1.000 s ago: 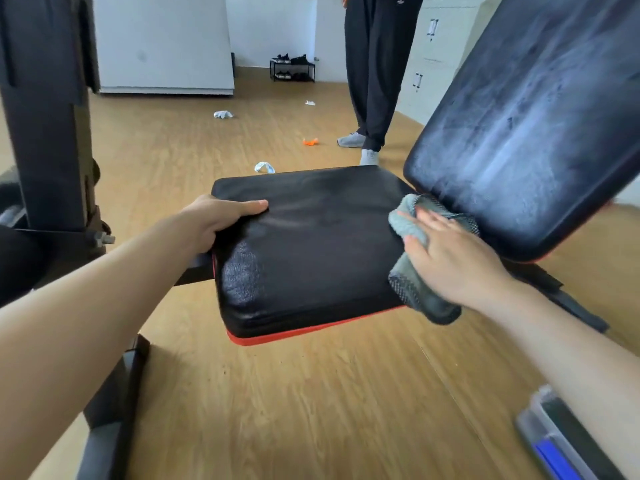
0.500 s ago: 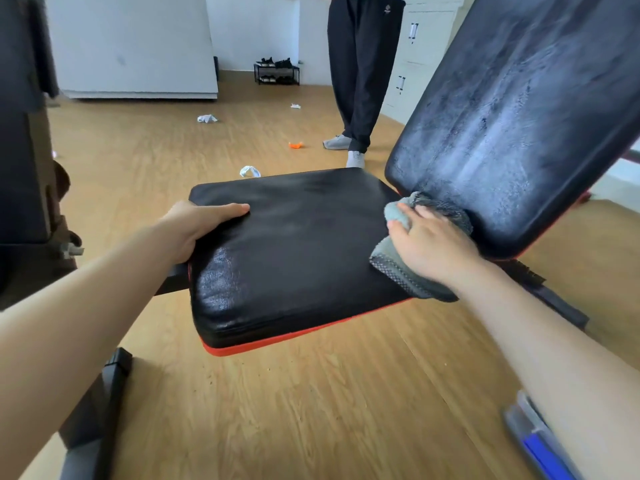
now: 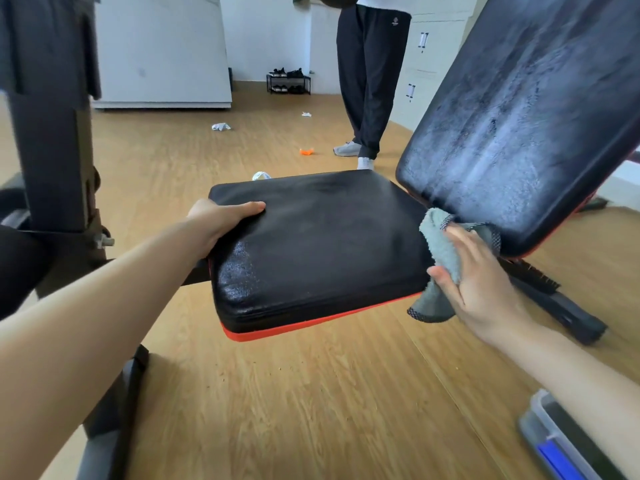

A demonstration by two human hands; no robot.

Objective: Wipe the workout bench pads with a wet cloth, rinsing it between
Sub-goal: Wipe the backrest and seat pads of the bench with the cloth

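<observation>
Head view, sole entry.

Item one: seat pad (image 3: 322, 244), black with an orange underside edge, at the centre of our frame. Our left hand (image 3: 221, 220) sits at its nine o'clock edge, fingers curled over the rim and gripping it.

Item two: wet cloth (image 3: 441, 251), grey, at the pad's three o'clock edge, in the gap below the back pad (image 3: 526, 126). Our right hand (image 3: 481, 282) has it, fingers spread and pressing it against the pad's side, thumb pinching a fold; the lower corner hangs free.

Item three: back pad, tilted up at two o'clock, streaked and shiny, which we judge to be moisture.

Step in hand, as we judge it: wiping the seat pad's side edge beside the hinge gap. The next move calls for drawing the cloth along that edge with steady pressure, then rinsing.

Containers: one clear plastic tub (image 3: 554, 441) on the wooden floor (image 3: 311, 393) at five o'clock, partly cut off; something blue shows inside, and we cannot tell whether it holds water.

Also logged: a bystander's legs (image 3: 369, 81) at twelve o'clock.
</observation>
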